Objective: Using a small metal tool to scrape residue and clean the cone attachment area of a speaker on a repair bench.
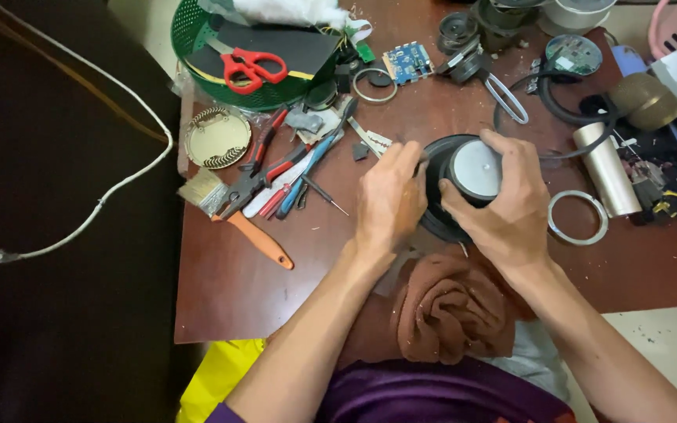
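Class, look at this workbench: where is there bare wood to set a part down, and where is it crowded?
Bare wood lies below the orange-handled brush, left of the left hand, and below the metal ring. The tool pile and table's far side are crowded.

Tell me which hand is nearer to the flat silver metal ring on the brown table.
Right. The right hand grips the round black speaker just left of the silver metal ring; the left hand is farther, on the speaker's opposite side.

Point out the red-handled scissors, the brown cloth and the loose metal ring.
red-handled scissors (252,67), head view, on the handles.
brown cloth (452,313), head view, on its bunched middle.
metal ring (555,228), head view, on its left rim.
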